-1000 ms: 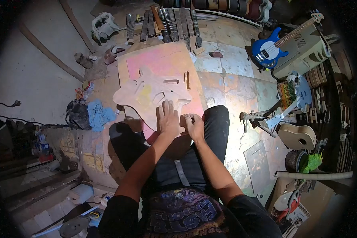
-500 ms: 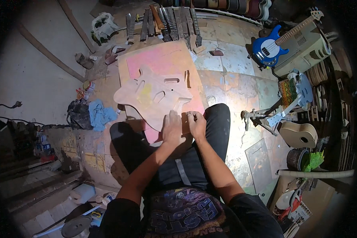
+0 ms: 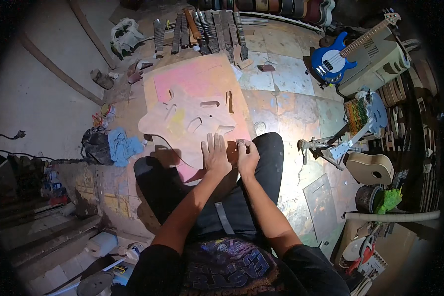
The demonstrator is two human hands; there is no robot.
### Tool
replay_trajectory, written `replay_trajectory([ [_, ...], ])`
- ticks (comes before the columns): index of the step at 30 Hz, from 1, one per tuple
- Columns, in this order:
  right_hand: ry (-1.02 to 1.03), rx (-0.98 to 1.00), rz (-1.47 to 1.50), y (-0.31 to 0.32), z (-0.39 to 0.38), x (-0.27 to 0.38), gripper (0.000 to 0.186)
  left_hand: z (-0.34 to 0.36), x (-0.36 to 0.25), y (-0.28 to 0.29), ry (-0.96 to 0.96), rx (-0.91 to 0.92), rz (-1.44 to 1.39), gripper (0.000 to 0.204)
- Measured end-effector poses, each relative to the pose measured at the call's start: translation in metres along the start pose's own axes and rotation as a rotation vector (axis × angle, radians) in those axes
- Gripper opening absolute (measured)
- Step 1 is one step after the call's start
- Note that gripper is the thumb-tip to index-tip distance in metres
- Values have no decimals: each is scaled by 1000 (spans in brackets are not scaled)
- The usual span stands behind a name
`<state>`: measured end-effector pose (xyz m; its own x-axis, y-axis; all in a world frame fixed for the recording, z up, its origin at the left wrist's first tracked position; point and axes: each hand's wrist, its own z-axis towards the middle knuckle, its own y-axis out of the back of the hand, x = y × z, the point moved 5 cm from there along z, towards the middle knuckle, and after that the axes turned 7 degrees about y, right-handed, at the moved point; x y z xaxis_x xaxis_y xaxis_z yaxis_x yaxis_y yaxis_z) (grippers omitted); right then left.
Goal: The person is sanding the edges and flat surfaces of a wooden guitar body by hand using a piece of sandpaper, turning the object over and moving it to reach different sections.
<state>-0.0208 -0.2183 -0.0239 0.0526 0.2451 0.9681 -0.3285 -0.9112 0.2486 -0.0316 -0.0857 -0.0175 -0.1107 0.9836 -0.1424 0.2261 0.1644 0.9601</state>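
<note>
An unpainted, pale solid guitar body (image 3: pixel 180 140) with routed cavities lies on a pink-stained board (image 3: pixel 195 74) between my knees. My left hand (image 3: pixel 216 158) rests flat on the near right part of the body, its fingers stretched forward. Just to the right, my right hand (image 3: pixel 247 157) is closed at the body's near right edge, thumb and fingers pinched together. What those fingers hold, if anything, is hidden. A small dark slotted strip (image 3: pixel 229 101) shows beyond the body's right side.
Several files and rasps (image 3: pixel 202 32) line the far floor. A blue bass guitar (image 3: pixel 333 61) leans at the far right, with an acoustic guitar body (image 3: pixel 371 167) nearer. To the left lie a blue cloth (image 3: pixel 124 146) and a black bag (image 3: pixel 95 145). A flat grey panel (image 3: pixel 320 207) lies right.
My left hand's fingers have spread a little and the hand sits slightly differently on the body. My right hand remains pinched beside it. The whole view has shifted slightly.
</note>
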Motion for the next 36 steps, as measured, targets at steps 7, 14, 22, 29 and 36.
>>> replay_trajectory([
  [7, -32, -4, -4, 1, 0, 2, 16, 23, -5, 0, -30, -102, 10, 91],
  [14, -45, -6, 17, -1, 0, 1, 17, 29, 17, 10, -177, -94, -234, 81],
  [22, -48, -10, 17, 2, 0, 6, 15, 29, 8, 13, -284, 209, -88, 77],
  [29, 9, 4, 10, -2, 0, -1, 15, 3, 31, 17, -188, -150, 9, 77],
  [36, -25, 15, 30, -2, 2, -9, 17, 14, 21, 30, -144, 75, -358, 72],
])
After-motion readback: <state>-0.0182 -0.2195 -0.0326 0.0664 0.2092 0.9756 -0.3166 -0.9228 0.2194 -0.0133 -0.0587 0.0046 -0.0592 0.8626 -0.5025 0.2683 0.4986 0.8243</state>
